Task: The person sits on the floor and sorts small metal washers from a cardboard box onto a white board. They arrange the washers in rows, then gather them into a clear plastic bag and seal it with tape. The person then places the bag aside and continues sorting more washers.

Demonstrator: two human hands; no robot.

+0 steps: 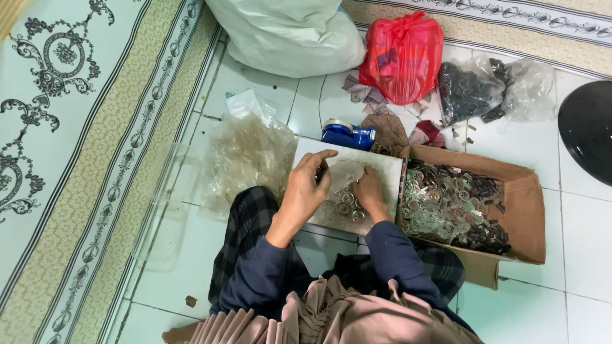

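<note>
Small clear bag [345,173] mouth toward carpet

Only one view on my end, the head cam, looking almost straight down from above my lap at the tiled floor [574,242]. It sits fairly close. My sleeves fill the near edge, the carpet [70,159] runs along the left, and the white sack [287,35] marks the far edge.

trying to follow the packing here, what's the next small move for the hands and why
Probably slip a few metal pieces into the small clear bag: both the left hand and right hand hold it over the board, with loose pieces right beneath.
</note>
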